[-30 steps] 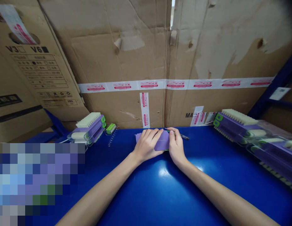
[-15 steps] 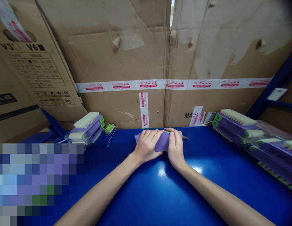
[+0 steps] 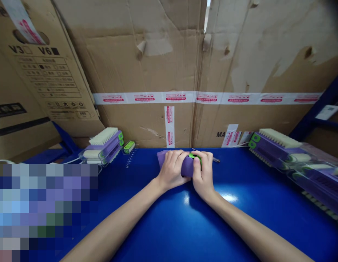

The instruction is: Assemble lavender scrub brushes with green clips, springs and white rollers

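Observation:
Both my hands meet over a purple plastic brush body (image 3: 186,165) lying on the blue table (image 3: 185,218), close to the cardboard wall. My left hand (image 3: 172,170) wraps over its left part with curled fingers. My right hand (image 3: 203,173) grips its right end, the thumb pressing by a small green piece (image 3: 193,156) on top. A thin metal pin (image 3: 214,159) lies on the table just right of my right hand.
Finished purple brushes with white bristles (image 3: 104,143) sit at the back left, with a green part (image 3: 128,146) and a coil spring (image 3: 130,160) beside them. More packed brushes (image 3: 289,154) line the right edge. Tall cardboard boxes (image 3: 169,72) close off the back.
The purple body has been turned so the green piece now shows on top. My right thumb has shifted onto it. Both hands stay in the same spot.

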Available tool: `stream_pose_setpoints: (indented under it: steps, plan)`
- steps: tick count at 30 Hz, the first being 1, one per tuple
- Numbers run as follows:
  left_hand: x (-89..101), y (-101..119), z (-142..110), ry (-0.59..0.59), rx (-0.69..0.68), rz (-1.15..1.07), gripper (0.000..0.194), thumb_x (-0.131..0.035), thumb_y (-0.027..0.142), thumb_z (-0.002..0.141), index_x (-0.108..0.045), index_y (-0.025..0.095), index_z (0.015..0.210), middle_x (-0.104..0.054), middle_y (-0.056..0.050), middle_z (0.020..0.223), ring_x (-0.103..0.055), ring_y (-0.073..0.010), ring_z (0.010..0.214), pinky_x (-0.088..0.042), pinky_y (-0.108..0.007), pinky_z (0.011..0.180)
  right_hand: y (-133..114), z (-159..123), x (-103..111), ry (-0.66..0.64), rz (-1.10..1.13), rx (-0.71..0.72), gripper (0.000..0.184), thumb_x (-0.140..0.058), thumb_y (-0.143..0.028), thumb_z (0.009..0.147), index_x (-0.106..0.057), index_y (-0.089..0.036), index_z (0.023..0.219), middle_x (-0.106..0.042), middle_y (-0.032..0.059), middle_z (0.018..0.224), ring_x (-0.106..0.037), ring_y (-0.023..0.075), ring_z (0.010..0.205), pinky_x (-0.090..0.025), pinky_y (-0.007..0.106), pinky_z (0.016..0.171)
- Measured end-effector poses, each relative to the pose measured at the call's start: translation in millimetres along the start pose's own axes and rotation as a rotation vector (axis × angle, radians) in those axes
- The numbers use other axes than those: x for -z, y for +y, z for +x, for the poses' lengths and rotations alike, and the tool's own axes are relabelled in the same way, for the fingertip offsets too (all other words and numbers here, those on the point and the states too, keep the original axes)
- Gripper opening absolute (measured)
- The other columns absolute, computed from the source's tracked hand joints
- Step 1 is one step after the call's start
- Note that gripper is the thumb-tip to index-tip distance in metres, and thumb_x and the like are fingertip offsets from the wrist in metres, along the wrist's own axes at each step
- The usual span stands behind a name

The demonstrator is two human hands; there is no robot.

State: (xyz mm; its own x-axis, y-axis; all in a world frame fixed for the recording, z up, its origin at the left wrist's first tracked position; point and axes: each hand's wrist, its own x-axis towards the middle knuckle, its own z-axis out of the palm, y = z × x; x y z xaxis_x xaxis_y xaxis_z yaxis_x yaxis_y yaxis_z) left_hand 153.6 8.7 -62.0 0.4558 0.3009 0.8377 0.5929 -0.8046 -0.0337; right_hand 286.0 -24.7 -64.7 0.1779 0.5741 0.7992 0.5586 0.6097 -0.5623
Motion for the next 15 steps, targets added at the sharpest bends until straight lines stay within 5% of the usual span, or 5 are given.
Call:
stream_pose_setpoints:
  steps: [15]
  plan:
    - [5.2, 0.5, 7.2, -0.145, -0.021, -0.033, 0.054, -0.058, 0.025, 0.070, -0.045, 0.013, 0.121, -0.057, -0.014, 0.110, -0.052, -0.0273, 0.096, -0.043, -0.040, 0.080, 12.9, 8.4, 3.8, -0.100, 0.018, -0.098, 0.027, -0.032, -0.032, 0.094, -0.053, -0.021, 0.107, -0.051, 0.0065, 0.099, -0.052, 0.0206, 0.096, -0.042, 0.041, 0.088]
